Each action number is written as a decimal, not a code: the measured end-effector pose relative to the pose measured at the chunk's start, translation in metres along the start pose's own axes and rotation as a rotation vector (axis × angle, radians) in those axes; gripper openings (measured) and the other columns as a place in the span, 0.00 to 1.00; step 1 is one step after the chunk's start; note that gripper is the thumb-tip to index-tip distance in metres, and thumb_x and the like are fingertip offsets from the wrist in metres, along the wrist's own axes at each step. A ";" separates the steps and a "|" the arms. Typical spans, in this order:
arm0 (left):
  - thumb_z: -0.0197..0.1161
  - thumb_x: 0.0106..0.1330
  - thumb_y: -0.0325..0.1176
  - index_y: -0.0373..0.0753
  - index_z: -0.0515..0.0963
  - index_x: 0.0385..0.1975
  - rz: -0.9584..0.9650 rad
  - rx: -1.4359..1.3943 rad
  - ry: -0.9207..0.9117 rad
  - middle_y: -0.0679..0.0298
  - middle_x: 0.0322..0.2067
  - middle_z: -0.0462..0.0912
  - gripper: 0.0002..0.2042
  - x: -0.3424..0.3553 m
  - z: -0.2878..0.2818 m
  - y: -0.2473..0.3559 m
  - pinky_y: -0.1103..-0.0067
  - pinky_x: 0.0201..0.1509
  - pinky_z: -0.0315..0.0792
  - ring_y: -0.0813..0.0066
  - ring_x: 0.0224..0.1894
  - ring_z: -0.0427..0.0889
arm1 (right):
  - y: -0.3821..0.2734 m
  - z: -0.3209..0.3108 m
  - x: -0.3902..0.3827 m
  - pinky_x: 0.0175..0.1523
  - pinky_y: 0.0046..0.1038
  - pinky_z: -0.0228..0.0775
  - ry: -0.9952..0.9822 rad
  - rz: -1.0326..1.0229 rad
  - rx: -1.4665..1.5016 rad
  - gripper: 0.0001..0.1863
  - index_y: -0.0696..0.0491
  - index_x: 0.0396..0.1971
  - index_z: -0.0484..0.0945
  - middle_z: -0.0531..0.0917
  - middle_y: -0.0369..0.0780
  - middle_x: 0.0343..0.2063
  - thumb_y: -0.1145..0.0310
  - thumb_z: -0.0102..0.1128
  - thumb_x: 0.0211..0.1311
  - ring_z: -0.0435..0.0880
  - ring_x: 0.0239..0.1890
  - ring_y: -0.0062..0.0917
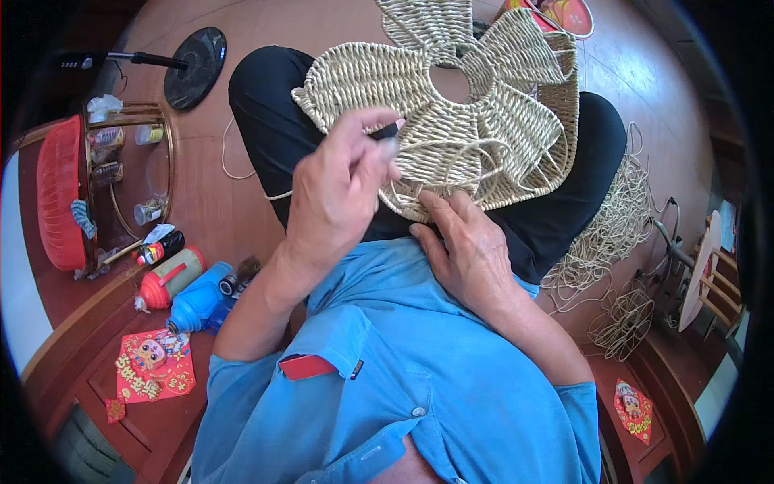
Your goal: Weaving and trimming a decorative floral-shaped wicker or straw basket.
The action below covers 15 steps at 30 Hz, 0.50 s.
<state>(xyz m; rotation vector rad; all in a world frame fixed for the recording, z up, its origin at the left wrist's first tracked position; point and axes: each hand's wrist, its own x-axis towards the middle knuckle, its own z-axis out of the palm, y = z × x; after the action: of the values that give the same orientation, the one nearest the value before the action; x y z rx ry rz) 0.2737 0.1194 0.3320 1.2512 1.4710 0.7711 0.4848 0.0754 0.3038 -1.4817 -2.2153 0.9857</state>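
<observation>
A flower-shaped woven piece (451,121) of pale straw cord lies across my lap, its broad petals set around a round hole. Under its right side shows a wider woven rim (568,105). My left hand (334,185) is raised over the near-left petal, fingers closed on a small black stick-like tool (385,131); its far end is hidden or blurred. Loose loops of cord (484,153) stand up from the near petal. My right hand (469,246) holds the near edge of the weave, its fingertips on top and the thumb close to the body side.
A heap of loose cord (601,222) lies on the floor at right, beside a wooden stool (713,278). At left are a round black stand base (195,68), a rack with jars (129,161), a red basin (60,194) and flasks (197,297).
</observation>
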 end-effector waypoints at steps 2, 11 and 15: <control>0.65 0.79 0.27 0.38 0.77 0.70 0.142 0.294 0.034 0.60 0.39 0.93 0.22 -0.011 0.008 -0.016 0.77 0.42 0.84 0.74 0.39 0.93 | -0.003 0.000 -0.003 0.41 0.44 0.81 0.035 0.013 0.051 0.20 0.58 0.59 0.80 0.80 0.47 0.39 0.66 0.70 0.72 0.87 0.37 0.45; 0.63 0.65 0.19 0.40 0.57 0.85 0.496 0.621 0.063 0.47 0.52 0.91 0.44 -0.023 0.035 -0.046 0.64 0.36 0.87 0.54 0.36 0.94 | -0.011 -0.012 0.006 0.36 0.44 0.78 -0.145 0.300 0.314 0.27 0.60 0.65 0.79 0.84 0.48 0.21 0.68 0.72 0.69 0.88 0.26 0.45; 0.64 0.64 0.19 0.39 0.50 0.87 0.384 0.623 -0.013 0.41 0.54 0.89 0.48 -0.022 0.039 -0.042 0.59 0.36 0.87 0.47 0.36 0.94 | -0.004 -0.017 0.017 0.35 0.42 0.75 -0.238 0.356 0.423 0.27 0.63 0.64 0.78 0.82 0.47 0.19 0.70 0.68 0.67 0.87 0.24 0.41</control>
<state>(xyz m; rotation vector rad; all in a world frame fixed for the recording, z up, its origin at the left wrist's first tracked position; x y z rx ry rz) 0.2967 0.0823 0.2890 2.0467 1.5349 0.5545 0.4848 0.0958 0.3166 -1.6444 -1.7504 1.6986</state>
